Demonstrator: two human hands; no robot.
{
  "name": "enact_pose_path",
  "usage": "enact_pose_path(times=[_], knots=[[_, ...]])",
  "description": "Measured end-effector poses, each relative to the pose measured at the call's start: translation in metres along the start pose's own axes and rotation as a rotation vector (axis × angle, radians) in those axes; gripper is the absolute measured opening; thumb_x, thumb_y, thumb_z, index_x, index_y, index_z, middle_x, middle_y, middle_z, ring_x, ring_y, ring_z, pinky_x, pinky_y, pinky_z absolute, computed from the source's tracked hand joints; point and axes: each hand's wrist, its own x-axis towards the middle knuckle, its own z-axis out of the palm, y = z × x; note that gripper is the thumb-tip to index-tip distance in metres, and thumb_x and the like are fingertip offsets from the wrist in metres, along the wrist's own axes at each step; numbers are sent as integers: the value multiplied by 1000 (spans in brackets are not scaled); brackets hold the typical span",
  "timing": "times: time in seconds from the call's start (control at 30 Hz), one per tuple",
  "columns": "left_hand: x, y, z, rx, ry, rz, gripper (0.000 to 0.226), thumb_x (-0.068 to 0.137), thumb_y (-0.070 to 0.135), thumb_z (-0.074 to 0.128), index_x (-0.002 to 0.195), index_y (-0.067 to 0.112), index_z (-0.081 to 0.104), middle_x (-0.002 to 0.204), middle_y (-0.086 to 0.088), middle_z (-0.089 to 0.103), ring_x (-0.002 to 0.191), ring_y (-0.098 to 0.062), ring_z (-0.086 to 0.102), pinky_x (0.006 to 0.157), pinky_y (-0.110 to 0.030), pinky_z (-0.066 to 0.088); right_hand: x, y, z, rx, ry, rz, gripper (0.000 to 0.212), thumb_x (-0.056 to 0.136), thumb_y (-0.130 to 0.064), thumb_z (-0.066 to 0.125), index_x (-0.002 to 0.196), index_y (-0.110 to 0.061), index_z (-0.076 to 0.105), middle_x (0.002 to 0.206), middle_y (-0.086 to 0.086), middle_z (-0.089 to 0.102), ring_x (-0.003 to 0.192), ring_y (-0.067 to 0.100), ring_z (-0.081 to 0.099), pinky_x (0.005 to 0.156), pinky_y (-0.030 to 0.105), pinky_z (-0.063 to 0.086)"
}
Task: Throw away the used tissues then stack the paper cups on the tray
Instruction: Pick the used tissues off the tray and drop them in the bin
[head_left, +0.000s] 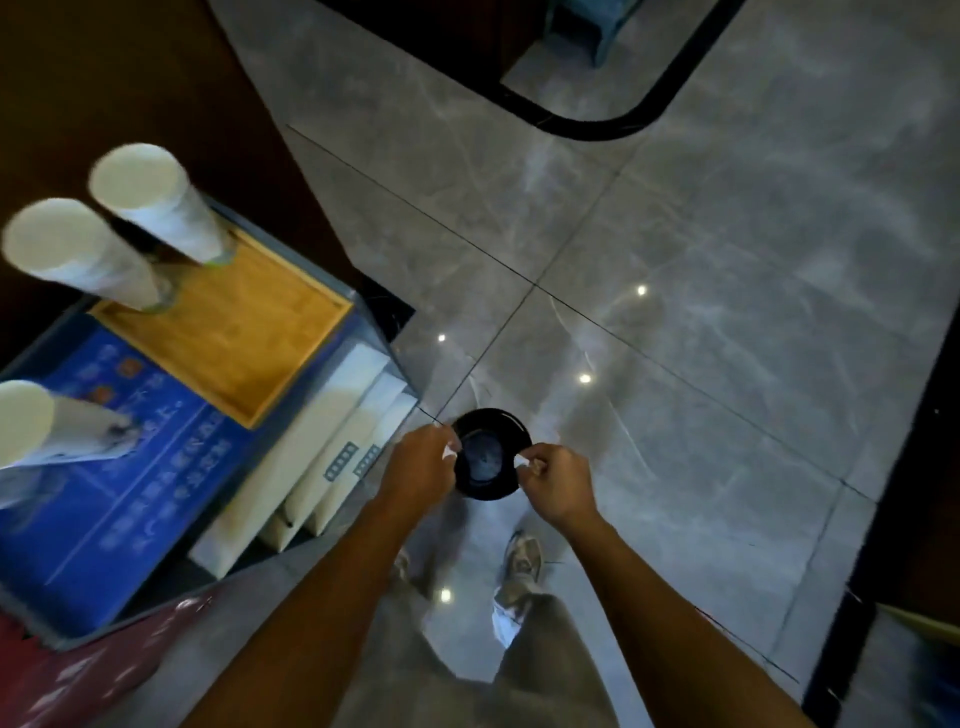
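A round black bin (491, 488) stands on the grey floor below me. My left hand (418, 465) is at the bin's left rim, closed on a scrap of white tissue (450, 454). My right hand (558, 480) is at the right rim, pinching another white tissue (525, 461). At the left, a wooden tray (234, 332) lies on a blue table. Two tall white paper cups (156, 208) (78, 254) stand on the tray's far edge. A third cup (31, 421) stands on the blue surface outside the tray.
The blue table (130, 499) has white boxes (311, 457) beside it on the floor. A red cloth (78, 670) lies at the bottom left. My feet (522, 558) stand just behind the bin. A dark curved counter edge (597, 124) lies further ahead.
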Motion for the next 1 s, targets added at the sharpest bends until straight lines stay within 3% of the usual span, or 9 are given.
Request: enact_pose_path(times=[0.13, 0.27, 0.37, 0.47, 0.77, 1.0], knots=[[35, 11, 45, 14, -36, -39, 23, 88, 8, 56, 105, 8, 72, 110, -17, 69, 102, -34, 65, 86, -38, 53, 39, 42, 3, -13, -45, 0, 28, 83, -21, 65, 109, -16, 73, 107, 10, 74, 99, 24, 68, 89, 27, 51], [69, -4, 91, 59, -66, -56, 23, 86, 7, 57, 103, 6, 72, 106, -18, 70, 99, -34, 65, 82, -37, 51, 81, 81, 32, -61, -99, 3, 27, 84, -21, 62, 109, -17, 73, 94, 10, 73, 91, 25, 68, 85, 26, 51], [102, -31, 132, 90, -91, -57, 17, 84, 4, 57, 93, 0, 71, 96, -22, 69, 89, -36, 65, 76, -41, 50, 119, 114, 69, -140, -150, -4, 26, 86, -22, 60, 108, -18, 72, 87, 12, 70, 85, 28, 67, 73, 22, 45], [130, -56, 165, 112, -124, -66, 17, 84, 3, 58, 95, 2, 71, 99, -21, 69, 92, -36, 65, 79, -44, 53, 146, 137, 99, -161, -161, 13, 25, 86, -21, 58, 107, -19, 72, 84, 12, 69, 82, 29, 66, 67, 21, 38], [241, -175, 321, 249, -288, 19, 22, 84, 9, 61, 103, 16, 68, 110, -12, 67, 101, -32, 65, 81, -37, 53, 252, 215, 257, -113, -146, 127, 19, 87, -24, 58, 102, -16, 69, 100, 12, 72, 97, 32, 65, 79, 29, 48], [309, -236, 404, 368, -412, 89, 19, 87, 9, 57, 102, 5, 68, 105, -19, 68, 99, -39, 64, 81, -42, 53, 325, 249, 340, -154, -146, 221, 28, 92, -24, 55, 113, -9, 65, 112, 21, 68, 105, 40, 62, 87, 40, 51]])
